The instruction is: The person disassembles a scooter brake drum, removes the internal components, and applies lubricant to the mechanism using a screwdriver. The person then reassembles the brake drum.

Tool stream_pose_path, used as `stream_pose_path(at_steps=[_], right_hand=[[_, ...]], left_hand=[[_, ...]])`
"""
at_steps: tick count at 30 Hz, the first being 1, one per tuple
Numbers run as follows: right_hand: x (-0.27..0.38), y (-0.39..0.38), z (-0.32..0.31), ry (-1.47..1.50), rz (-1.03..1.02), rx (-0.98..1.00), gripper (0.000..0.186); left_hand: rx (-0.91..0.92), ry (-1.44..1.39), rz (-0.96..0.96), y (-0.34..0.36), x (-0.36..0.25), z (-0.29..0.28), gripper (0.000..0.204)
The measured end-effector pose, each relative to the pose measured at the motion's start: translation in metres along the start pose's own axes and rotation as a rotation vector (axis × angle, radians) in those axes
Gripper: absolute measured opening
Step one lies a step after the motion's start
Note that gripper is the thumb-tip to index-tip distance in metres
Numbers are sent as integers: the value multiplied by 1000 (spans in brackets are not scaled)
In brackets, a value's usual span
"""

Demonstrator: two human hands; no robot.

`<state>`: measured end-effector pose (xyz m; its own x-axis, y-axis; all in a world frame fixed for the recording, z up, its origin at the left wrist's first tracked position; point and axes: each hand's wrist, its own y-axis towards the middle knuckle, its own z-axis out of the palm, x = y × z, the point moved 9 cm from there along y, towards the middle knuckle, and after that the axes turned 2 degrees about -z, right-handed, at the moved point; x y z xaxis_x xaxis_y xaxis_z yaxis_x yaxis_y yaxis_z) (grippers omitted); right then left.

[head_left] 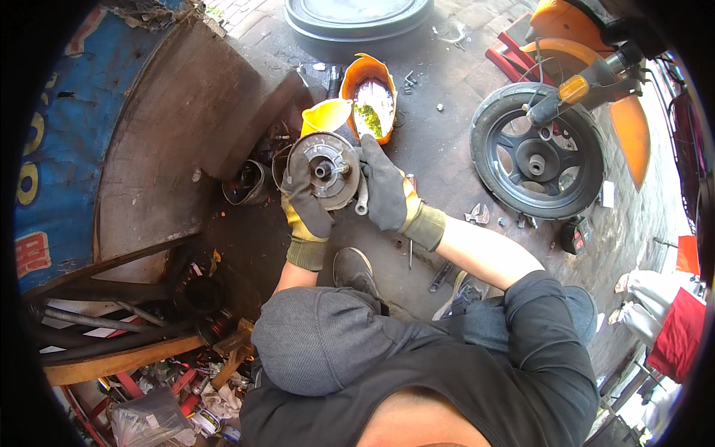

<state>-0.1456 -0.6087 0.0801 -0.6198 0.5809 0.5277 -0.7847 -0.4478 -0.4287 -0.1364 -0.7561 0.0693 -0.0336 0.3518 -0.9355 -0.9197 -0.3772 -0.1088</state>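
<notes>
Held up in front of me is a round metal brake plate, greasy and grey, with a hole in its raised centre. My left hand, in a dark and yellow work glove, is closed around its left side. My right hand, gloved the same way, grips the right edge, by a short metal lever arm that hangs down there. Just beyond stands an orange cut-open container with shiny yellowish liquid in it. A yellow scoop-like piece leans beside it, partly behind the plate.
A scooter wheel with its tyre lies on the right, under an orange and black vehicle part. An adjustable wrench and a screwdriver are on the floor. To the left rises a grey panel; a black round lid sits ahead.
</notes>
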Motion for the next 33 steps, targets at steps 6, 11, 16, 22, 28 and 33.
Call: stream_pose_path(at_steps=[6,11,16,22,28,33], right_hand=[[15,3,-40,-494,437,258,73],[54,14,-48,-607,237,240,65],[6,-23,-6,-731,229,357,57],[-4,-16,-31,-948,427,285,35],[69,15,-49,-2072,-97,429,28],[8,-18,-43,-1236,377,154,43]], left_hand=[[208,214,-75,12,-25,-8,30],[125,186,30,5,-20,-5,25],[16,131,12,16,-11,-22,34],[212,516,219,9,-33,3,38],[426,629,43,-2,-19,27,44],[150,270,156,6,-17,9,36]])
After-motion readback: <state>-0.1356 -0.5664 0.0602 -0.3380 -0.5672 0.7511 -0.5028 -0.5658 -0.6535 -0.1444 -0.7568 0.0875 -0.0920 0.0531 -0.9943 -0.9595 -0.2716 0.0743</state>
